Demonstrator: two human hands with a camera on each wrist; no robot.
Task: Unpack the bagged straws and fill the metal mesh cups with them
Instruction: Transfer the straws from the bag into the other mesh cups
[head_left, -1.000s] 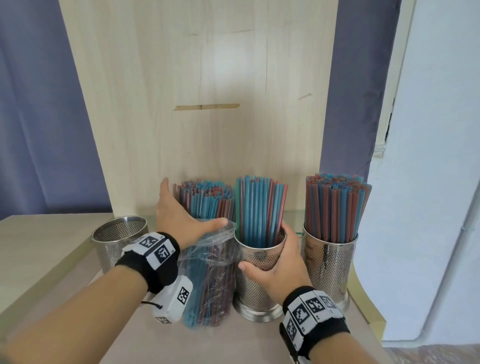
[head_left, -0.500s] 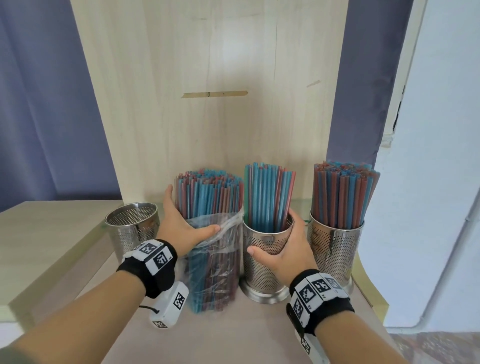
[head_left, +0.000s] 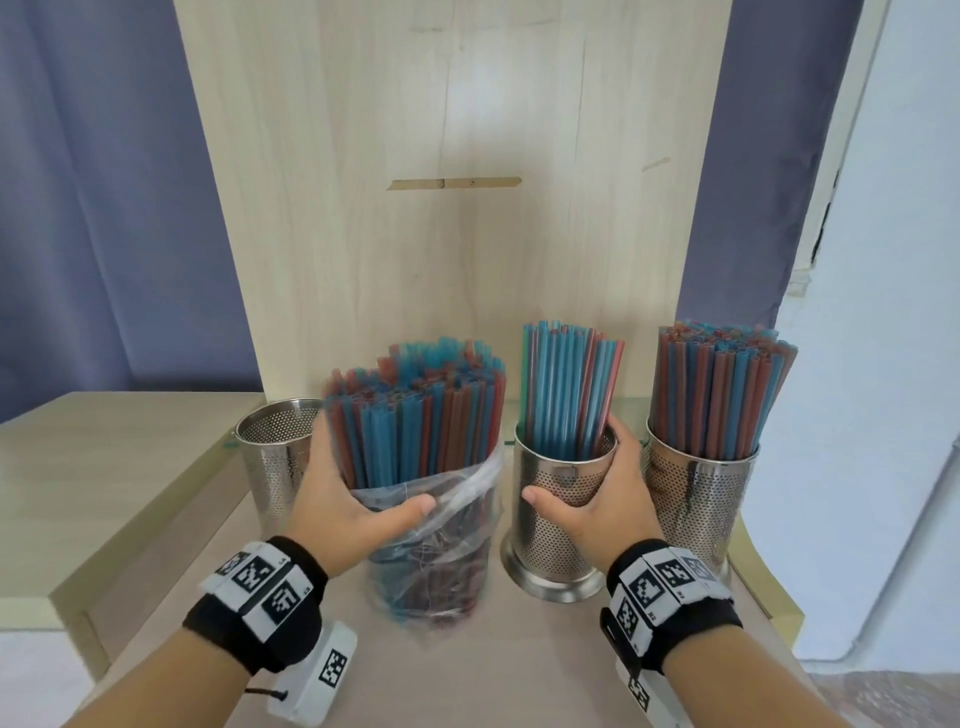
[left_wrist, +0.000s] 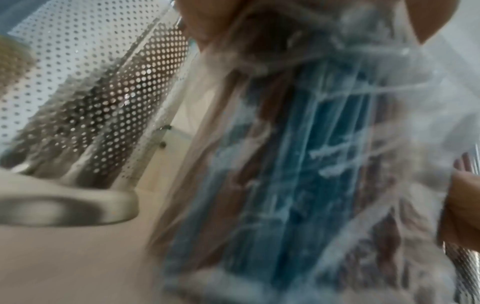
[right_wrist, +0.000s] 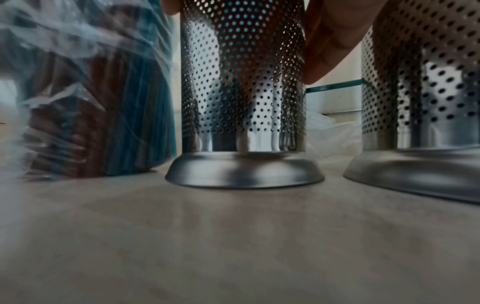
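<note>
Hands were both engaged. Left hand (head_left: 347, 506) grasped the bagged straws (head_left: 415, 415), upright on the table (head_left: 545, 665) between the empty cup (head_left: 275, 462) and middle cup (head_left: 563, 512). Right hand (head_left: 605, 506) clasped the middle cup, part-filled with straws. Right cup (head_left: 698, 499), just beside, stood full.

**Little room between the cups**

The middle cup (head_left: 563, 512) stood on the table (head_left: 530, 670), and all is told from it. To its left the bagged straws (head_left: 415, 467) stood just beside it, and further left an empty cup (head_left: 275, 457). To its right a full cup (head_left: 701, 499) left only a narrow gap. Behind it rose a wooden board (head_left: 452, 234). In front of it the table lay open.
</note>
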